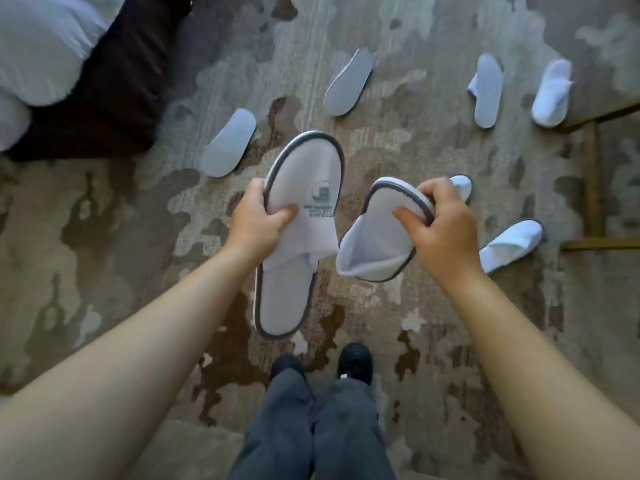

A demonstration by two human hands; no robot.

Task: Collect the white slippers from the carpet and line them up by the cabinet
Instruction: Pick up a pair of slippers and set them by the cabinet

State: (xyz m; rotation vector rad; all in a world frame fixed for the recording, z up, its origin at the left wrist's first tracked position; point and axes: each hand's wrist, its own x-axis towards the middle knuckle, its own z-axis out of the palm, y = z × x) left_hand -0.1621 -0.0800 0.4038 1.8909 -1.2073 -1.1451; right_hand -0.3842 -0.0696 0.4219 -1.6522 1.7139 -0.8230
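My left hand [258, 221] grips a white slipper with grey trim [298, 237] by its toe end, printed top facing me. My right hand [443, 226] pinches a second grey-trimmed white slipper [377, 244] at its toe, its opening turned toward me. Both hang above the patterned carpet [104, 237]. Several more white slippers lie scattered on the carpet: two sole-up ones [228, 143] [349, 81] ahead, two at the far right [488, 91] [552, 93], one to the right of my hand [512, 245], and one mostly hidden behind my right hand [462, 187].
A bed with white bedding [38, 50] and a dark base [114, 98] fills the top-left corner. A wooden frame [592, 181] of some furniture stands at the right edge. My dark shoes [355, 362] and grey trousers are at the bottom centre.
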